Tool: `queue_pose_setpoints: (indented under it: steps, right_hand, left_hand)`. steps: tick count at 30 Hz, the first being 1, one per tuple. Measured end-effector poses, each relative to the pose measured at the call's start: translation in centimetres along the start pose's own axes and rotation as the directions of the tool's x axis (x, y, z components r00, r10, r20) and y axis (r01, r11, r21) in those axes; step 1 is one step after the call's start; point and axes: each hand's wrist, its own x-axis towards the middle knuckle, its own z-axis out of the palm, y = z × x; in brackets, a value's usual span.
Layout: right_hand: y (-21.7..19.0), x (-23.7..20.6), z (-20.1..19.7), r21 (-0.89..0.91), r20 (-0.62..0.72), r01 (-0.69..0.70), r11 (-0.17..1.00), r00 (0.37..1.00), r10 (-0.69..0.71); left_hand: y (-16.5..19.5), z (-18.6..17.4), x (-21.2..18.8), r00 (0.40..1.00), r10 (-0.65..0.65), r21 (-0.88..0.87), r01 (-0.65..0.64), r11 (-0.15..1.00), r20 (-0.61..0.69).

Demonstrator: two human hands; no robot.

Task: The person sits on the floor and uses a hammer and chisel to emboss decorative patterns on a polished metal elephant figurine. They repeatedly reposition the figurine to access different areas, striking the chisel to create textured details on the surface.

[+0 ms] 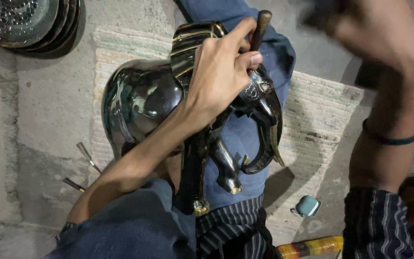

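- The left hand (221,72) is closed round a slim metal punch (259,29), thumb and fingers pinching its shaft, the rounded top of the tool sticking up past the knuckles
- The lower end of the punch is hidden behind the fingers; it points down at the head of a dark, glossy metal elephant (144,96), close to the ornamented eye
- The elephant lies across the person's lap on blue cloth (238,139), its body to the left, its trunk (259,153) curling down to the right, its brass-tipped legs (200,206) pointing toward the camera
- Gold bands run over the elephant's ear, just above the left hand
- The right hand (360,24) is raised high at the top right, well apart from the left hand and the elephant; it is blurred, and something dark shows at the fist, but I cannot tell what it grips or how tightly
- A dark band (389,140) circles the right wrist
- Two thin tools (85,165) lie on the concrete floor just left of the left forearm
- A woven mat (319,124) is spread under the person
- A small teal case (307,206) rests on the mat at the lower right, near a red and yellow striped stick (310,247)
- Stacked shiny metal bowls (25,21) sit at the top left corner
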Motion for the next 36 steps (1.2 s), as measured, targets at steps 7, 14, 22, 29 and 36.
queue_pose_setpoints:
  steps: [7, 14, 22, 29, 36]
  right_hand:
    - [-1.0, -4.3, 4.7, 0.531, -0.23, -0.18, 0.828, 0.91, 0.345]
    - [-1.8, -11.3, 15.3, 0.866, -0.318, -0.127, 0.484, 0.608, 0.728]
    - [-5.4, -15.2, 18.3, 0.893, -0.246, -0.236, 0.383, 0.457, 0.855]
    - [-6.8, -15.2, 20.7, 0.946, -0.223, -0.112, 0.305, 0.457, 0.861]
    - [-7.1, -16.4, 20.8, 0.926, -0.277, -0.098, 0.365, 0.481, 0.832]
  left_hand:
    - [0.8, -4.4, -0.6, 0.988, -0.158, -0.376, 0.146, 0.915, 0.001]
    - [0.1, -10.9, -5.3, 0.968, -0.246, -0.553, 0.177, 0.814, -0.053]
    - [-2.2, -12.5, -11.5, 0.868, -0.445, -0.626, 0.224, 0.747, -0.22]
    - [-3.8, -12.8, -13.4, 0.844, -0.471, -0.653, 0.208, 0.728, -0.257]
    - [-4.1, -13.3, -13.9, 0.838, -0.461, -0.584, 0.224, 0.78, -0.293]
